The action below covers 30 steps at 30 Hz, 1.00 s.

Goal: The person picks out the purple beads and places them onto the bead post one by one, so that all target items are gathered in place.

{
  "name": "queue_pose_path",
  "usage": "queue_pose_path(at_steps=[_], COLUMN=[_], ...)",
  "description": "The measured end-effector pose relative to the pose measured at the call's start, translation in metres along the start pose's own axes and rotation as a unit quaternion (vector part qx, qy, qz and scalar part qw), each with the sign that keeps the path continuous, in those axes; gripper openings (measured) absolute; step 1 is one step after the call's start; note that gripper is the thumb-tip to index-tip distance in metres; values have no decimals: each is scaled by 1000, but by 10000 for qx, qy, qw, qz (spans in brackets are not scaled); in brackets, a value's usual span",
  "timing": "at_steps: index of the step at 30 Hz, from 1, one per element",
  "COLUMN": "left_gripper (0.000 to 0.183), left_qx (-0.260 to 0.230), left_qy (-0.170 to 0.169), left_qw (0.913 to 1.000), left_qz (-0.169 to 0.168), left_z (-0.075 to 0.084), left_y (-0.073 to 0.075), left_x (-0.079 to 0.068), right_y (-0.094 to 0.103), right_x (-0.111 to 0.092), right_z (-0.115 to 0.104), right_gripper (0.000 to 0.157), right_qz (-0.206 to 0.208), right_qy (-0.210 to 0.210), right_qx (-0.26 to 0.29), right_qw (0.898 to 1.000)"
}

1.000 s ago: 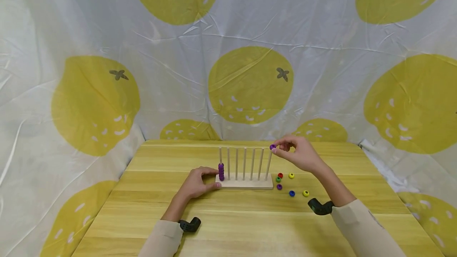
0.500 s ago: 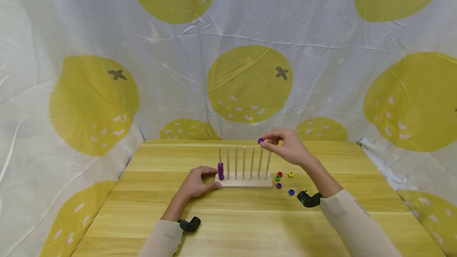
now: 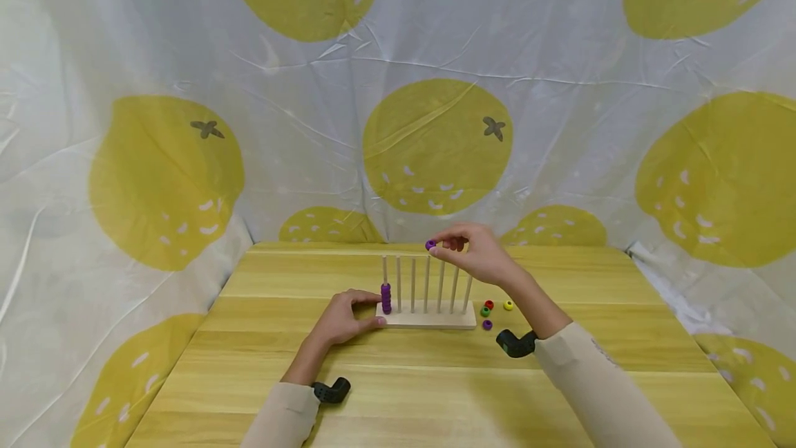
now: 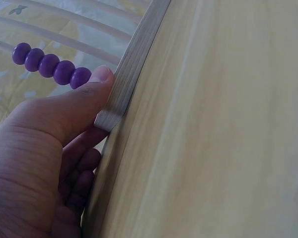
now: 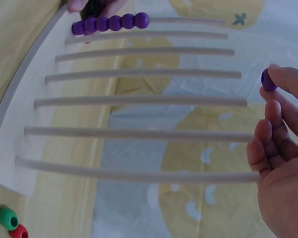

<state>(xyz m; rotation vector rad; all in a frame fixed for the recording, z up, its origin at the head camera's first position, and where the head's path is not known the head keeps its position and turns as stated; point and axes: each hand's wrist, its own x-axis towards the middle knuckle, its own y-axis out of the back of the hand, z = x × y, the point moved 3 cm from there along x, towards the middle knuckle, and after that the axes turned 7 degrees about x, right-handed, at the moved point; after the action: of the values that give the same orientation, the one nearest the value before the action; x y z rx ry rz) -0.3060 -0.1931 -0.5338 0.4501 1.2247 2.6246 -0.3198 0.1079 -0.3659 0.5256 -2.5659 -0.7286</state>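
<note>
A wooden peg stand (image 3: 429,316) with a row of several upright pegs is on the table. Its leftmost peg carries a stack of several purple beads (image 3: 386,299). My left hand (image 3: 340,319) holds the left end of the base, thumb at the front edge, as the left wrist view shows with the thumb (image 4: 97,82) beside the lowest bead. Above the middle pegs, my right hand (image 3: 479,254) pinches one purple bead (image 3: 430,245) between thumb and index finger. In the right wrist view that bead (image 5: 268,80) is just beyond the peg tips, its other fingers curled loosely.
Right of the stand lie loose beads: a red one (image 3: 489,305), a green one (image 3: 485,312), a purple one (image 3: 488,325) and a yellow one (image 3: 508,305). The right forearm covers part of the wooden table (image 3: 404,393). A lemon-print cloth (image 3: 298,130) hangs behind.
My right hand has carried the purple bead leftward, from the rightmost peg to over the middle ones. Its forearm now hides the blue bead and one yellow bead. The left hand stays put.
</note>
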Motion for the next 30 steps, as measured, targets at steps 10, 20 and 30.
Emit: queue_pose_path(at_steps=[10,20,30], left_gripper=[51,49,49], left_qx=[-3,38,89], left_qy=[-88,-61,-45], left_qw=[10000,10000,10000], left_qz=[12,-45,-10], left_z=[0,-1,0], left_y=[0,-2,0], left_x=[1,2,3], right_y=[-20,-39,-55], right_x=[17,30,38], right_z=[-11,-21,-28], right_gripper=[20,20,22], right_qz=[-220,-324,-432], right_qy=[219,483,639], right_qx=[-115,-212,-392], right_qw=[9995,9981,9962])
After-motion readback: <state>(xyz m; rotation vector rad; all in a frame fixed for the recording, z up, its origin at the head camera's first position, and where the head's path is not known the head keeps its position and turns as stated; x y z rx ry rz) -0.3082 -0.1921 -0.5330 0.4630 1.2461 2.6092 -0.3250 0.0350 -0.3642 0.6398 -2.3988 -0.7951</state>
